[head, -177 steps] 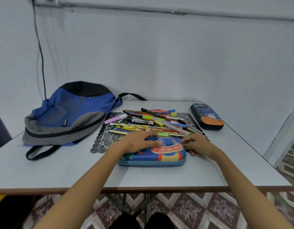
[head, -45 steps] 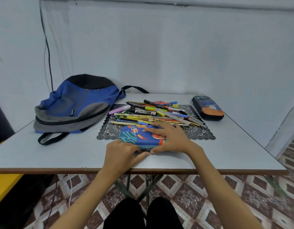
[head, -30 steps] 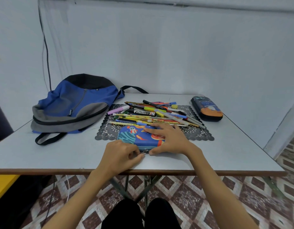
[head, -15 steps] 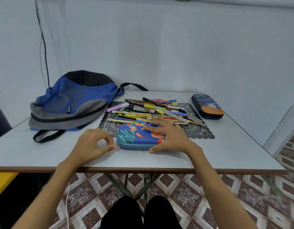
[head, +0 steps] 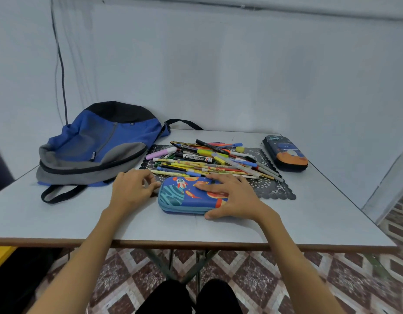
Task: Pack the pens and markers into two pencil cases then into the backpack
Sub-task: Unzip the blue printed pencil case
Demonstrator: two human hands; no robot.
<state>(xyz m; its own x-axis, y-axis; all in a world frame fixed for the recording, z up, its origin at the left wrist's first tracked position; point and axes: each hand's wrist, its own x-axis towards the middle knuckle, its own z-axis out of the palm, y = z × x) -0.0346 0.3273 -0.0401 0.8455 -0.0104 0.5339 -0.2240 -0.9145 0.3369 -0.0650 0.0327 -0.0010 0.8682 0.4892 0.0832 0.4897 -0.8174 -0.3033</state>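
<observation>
Right hand (head: 232, 197) flat, fingers spread, pressing the space-print pencil case (head: 180, 198). Left hand (head: 132, 189) curled at its left end; whether it holds anything cannot be told.

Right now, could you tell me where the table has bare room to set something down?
Bare table lies front right, between the mat, dark pencil case and near edge; also front left, between backpack strap and that edge. The middle is crowded: pens pile on the mat; left hand and right hand are at the blue pencil case.

I see a pale grey table (head: 309, 214). It bears a blue fabric backpack (head: 94, 143), black lace mat (head: 270, 184), rocket-print pencil case (head: 180, 197), dark pencil case (head: 285, 155).
</observation>
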